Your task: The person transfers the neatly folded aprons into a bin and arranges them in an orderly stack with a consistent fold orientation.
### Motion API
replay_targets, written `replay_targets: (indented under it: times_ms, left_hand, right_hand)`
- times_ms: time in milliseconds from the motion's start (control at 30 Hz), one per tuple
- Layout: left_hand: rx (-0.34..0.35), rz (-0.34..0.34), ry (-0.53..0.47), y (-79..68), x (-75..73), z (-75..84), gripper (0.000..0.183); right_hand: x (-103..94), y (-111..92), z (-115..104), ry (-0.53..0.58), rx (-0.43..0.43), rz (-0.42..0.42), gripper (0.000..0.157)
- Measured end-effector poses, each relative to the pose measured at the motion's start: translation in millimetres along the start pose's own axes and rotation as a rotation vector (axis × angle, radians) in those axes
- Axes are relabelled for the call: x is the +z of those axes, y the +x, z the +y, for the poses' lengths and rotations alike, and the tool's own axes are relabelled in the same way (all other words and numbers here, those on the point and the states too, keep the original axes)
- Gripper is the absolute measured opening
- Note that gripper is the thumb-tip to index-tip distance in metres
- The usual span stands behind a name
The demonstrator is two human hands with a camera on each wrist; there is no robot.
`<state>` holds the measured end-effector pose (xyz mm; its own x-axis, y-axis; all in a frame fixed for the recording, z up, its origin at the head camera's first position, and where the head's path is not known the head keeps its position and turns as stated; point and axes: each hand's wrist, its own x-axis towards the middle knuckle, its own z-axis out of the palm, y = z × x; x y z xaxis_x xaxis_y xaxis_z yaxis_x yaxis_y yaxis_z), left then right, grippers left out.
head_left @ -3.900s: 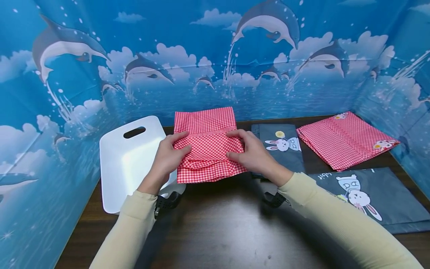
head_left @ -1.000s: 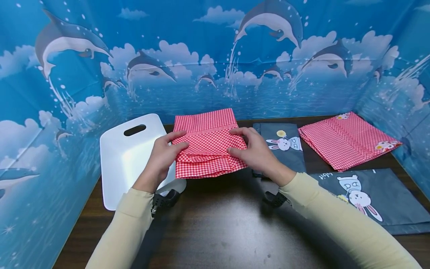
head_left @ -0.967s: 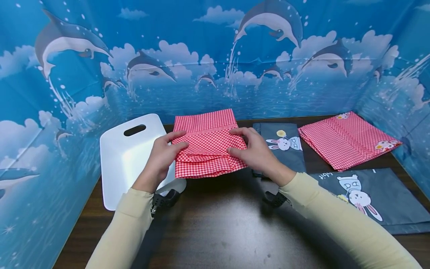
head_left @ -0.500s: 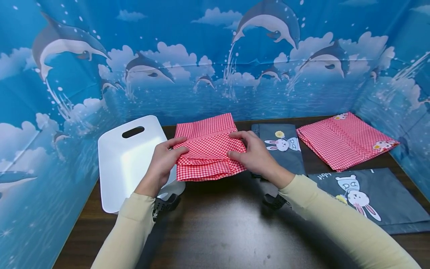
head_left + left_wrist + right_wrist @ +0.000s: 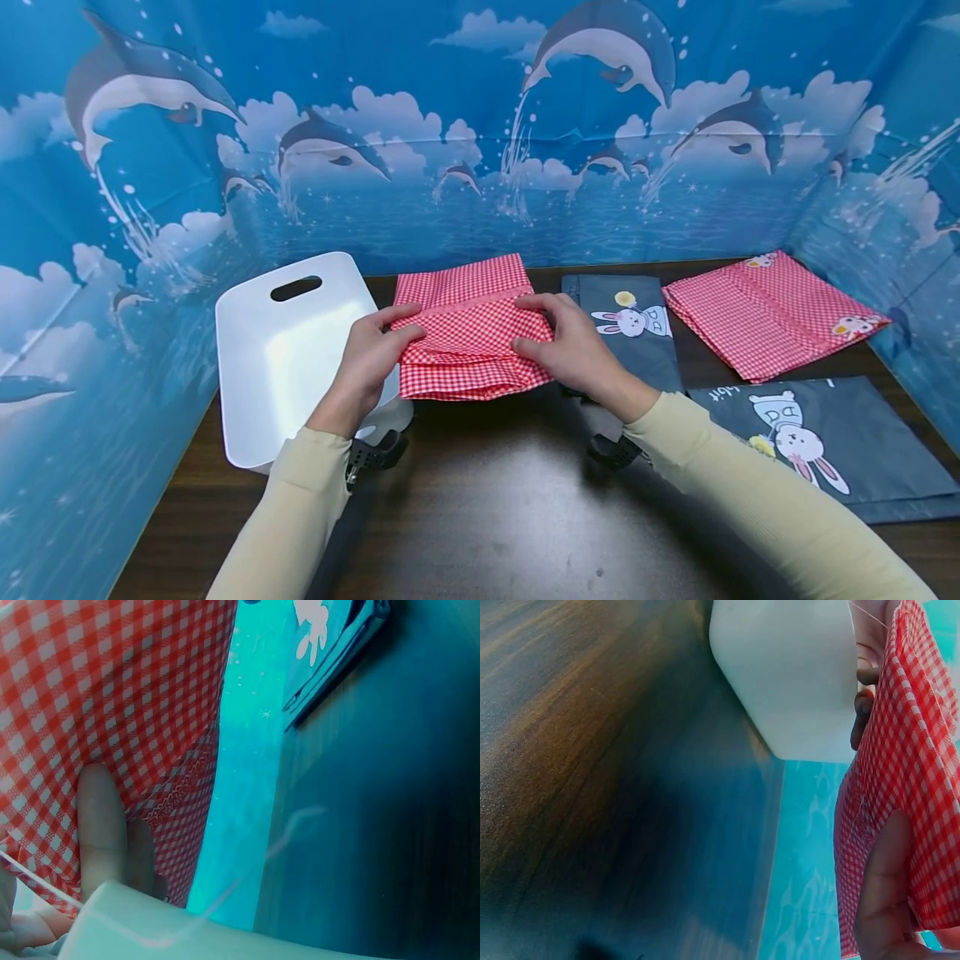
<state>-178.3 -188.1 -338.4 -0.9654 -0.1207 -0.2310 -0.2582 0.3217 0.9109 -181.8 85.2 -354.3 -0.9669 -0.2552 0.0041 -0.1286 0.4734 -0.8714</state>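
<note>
A folded red-and-white checked cloth [image 5: 472, 329] is held up above the table, its far flap standing toward the backdrop and its near edge loosely layered. My left hand [image 5: 366, 357] pinches its left side between thumb and fingers. On the opposite side, my right hand [image 5: 583, 354] grips the edge the same way. The left wrist view shows fingers [image 5: 101, 817] spread against the underside of the cloth [image 5: 150, 690]. In the right wrist view, a finger [image 5: 885, 881] lies along the cloth [image 5: 922, 787]. The cloth's inner layers are hidden.
A white plastic bin [image 5: 292, 367] with a handle slot stands at the left. To the right lie a small dark folded cloth [image 5: 645, 358] with a rabbit print, another red checked cloth [image 5: 772, 312] and a larger dark rabbit-print piece [image 5: 885, 442]. A dolphin-print curtain [image 5: 480, 208] encloses the table.
The cloth's far flap has dipped slightly since a second ago, and cloth and left hand have shifted slightly right. Both hands keep their hold, and the other things lie as before.
</note>
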Motion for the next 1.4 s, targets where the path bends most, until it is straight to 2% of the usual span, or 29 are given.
replay_targets:
  times_ms: [833,1167,1400]
  left_hand:
    - [-0.026,0.011,-0.013,-7.2,-14.5,0.6,0.057]
    - [0.009,0.032,-0.039,-16.4,-22.2,4.4,0.054]
    - [0.04,0.066,-0.064,-25.6,-38.1,12.2,0.053]
  right_hand:
    - [6.0,4.4,-11.9,0.001,-0.034,-0.018,0.056]
    - [9.4,7.1,-21.1,0.015,-0.057,-0.023,0.057]
    - [18.0,10.5,-33.8,0.028,-0.074,-0.036,0.059]
